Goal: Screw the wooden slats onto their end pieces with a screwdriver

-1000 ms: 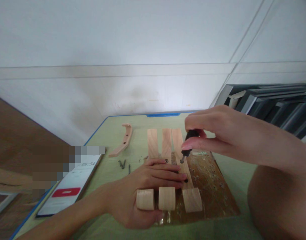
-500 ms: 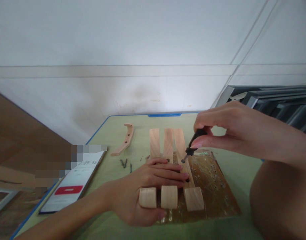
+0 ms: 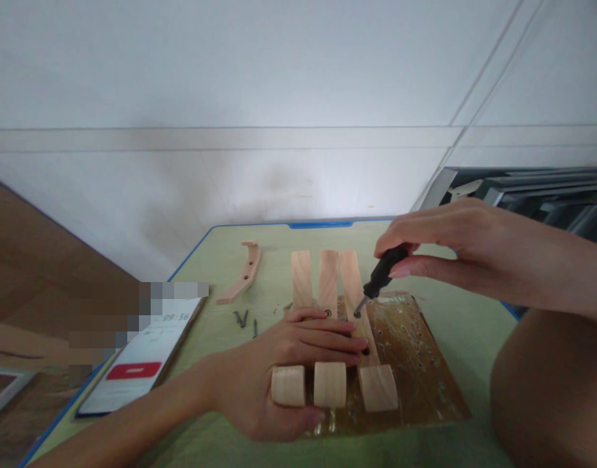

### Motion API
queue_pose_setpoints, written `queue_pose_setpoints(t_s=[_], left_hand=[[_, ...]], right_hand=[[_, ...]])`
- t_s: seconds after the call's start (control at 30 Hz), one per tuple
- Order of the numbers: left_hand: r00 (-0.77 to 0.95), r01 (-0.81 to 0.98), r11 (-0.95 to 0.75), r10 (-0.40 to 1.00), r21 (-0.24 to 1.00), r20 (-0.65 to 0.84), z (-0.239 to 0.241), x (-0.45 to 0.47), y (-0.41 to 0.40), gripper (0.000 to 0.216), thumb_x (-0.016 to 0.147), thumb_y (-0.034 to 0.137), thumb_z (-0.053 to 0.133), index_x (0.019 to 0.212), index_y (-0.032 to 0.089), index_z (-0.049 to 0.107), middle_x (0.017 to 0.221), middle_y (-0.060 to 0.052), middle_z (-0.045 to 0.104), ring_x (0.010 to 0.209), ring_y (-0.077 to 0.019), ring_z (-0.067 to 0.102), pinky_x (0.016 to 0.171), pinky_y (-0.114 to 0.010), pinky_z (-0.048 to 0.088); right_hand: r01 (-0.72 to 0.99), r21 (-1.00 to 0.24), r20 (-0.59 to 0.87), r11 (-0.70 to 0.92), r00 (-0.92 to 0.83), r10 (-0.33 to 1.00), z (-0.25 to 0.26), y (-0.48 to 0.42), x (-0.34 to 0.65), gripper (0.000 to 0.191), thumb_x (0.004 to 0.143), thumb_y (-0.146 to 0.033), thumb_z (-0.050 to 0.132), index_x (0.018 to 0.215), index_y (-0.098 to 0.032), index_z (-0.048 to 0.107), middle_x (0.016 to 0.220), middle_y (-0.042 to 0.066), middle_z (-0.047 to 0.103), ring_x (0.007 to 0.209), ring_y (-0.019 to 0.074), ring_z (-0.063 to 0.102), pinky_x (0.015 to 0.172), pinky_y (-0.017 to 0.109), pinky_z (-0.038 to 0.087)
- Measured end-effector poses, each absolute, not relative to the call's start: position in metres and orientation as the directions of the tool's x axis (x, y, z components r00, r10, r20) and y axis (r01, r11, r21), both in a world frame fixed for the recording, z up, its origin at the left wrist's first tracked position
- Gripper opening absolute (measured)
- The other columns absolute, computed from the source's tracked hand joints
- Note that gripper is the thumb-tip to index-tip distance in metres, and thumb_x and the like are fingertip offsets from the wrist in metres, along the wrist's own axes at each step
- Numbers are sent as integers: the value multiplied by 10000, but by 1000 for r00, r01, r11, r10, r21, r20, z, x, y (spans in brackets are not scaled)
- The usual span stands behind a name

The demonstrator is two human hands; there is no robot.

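Note:
Three wooden slats lie side by side on a worn brown board, their rounded ends toward me. My left hand presses flat across the slats, fingers together and stretched over them. My right hand pinches the black handle of a small screwdriver. Its tip rests on a screw in the right-hand slat, and the handle leans to the right.
A curved wooden piece lies on the green table at the back left. A few dark screws sit left of the slats. A phone with a timer lies at the left edge. Dark frames lean at the right.
My right hand has shifted right and lowered, tilting the screwdriver handle further right while its tip stays on the screw. My left hand keeps pressing the slats. The phone timer has advanced.

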State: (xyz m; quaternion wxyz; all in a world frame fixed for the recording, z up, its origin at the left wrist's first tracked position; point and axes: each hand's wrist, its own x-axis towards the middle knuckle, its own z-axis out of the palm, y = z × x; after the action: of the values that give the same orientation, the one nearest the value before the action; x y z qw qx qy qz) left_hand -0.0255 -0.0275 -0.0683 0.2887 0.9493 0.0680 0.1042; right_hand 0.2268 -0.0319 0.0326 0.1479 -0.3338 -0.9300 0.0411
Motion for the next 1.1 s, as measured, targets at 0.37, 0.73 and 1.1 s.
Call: queue_pose_setpoints(t_s=[0.37,0.73,1.1], left_hand=[[969,80,-826,196,558,151,-70,-26,-26,610,720,319,556,1297,207,394,1374,-30,454,1282,-221,393,1109,-340,160],[969,69,-822,190,565,158,-69,-26,-26,617,733,333,552,1311,217,368,1375,-32,451,1277,-226,398,1107,-343,163],[969,63,-832,184,552,166,-70,-25,-26,624,725,318,556,1310,210,368,1375,-30,451,1287,-217,386,1110,-342,173]], right_hand=[[594,-138,205,793,-766,609,36,-33,230,279,917,-321,400,940,-150,620,850,6,632,738,78,572,647,203,389],[471,-279,131,837,-845,519,41,-43,231,235,908,-215,411,952,-157,634,884,17,602,752,63,549,654,164,400],[549,-337,144,764,-772,619,37,-34,217,171,858,-304,518,849,-186,642,806,-20,621,728,82,554,643,198,392]])
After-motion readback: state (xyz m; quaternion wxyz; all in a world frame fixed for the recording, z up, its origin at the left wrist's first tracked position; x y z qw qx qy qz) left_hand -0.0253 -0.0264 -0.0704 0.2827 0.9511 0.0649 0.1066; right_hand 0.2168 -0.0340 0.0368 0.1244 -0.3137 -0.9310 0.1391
